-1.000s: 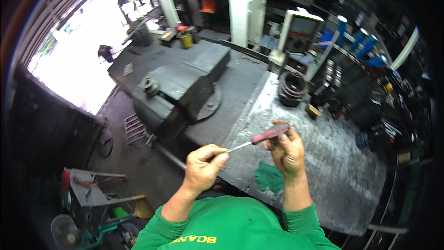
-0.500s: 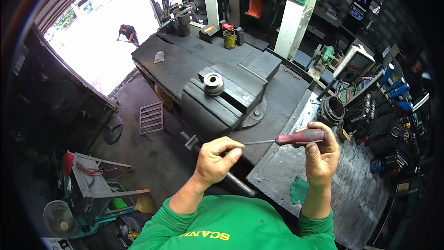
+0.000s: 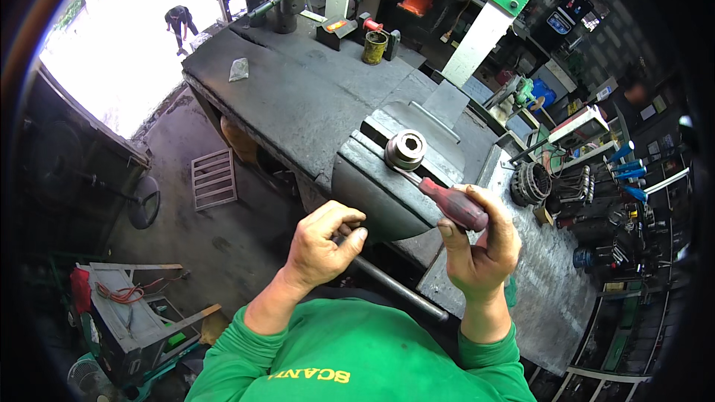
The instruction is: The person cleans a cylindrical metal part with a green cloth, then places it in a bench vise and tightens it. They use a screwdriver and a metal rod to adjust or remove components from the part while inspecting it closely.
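Note:
My right hand (image 3: 484, 246) is closed round the dark red handle of a screwdriver (image 3: 454, 205). The screwdriver's thin shaft points up and left, its tip at the lower side of a round metal part with a hole in its middle (image 3: 406, 150). That part sits on top of the jaws of a big bench vise (image 3: 387, 208). My left hand (image 3: 322, 246) hovers in front of the vise, its fingers curled and thumb close to the forefinger. Whether anything is between them I cannot make out. The vise's handle bar (image 3: 402, 288) runs below that hand.
On the dark workbench (image 3: 298, 97) stand a yellow can (image 3: 375, 48) and a pot of tools (image 3: 287, 11). A metal ring part (image 3: 530, 180) lies on the side bench (image 3: 551, 290). A slatted frame (image 3: 214, 179) is on the floor. Outside, a person (image 3: 179, 24) bends over.
My right hand has carried the screwdriver up and left to the round part on the vise. My left hand has come off the shaft. The view has shifted.

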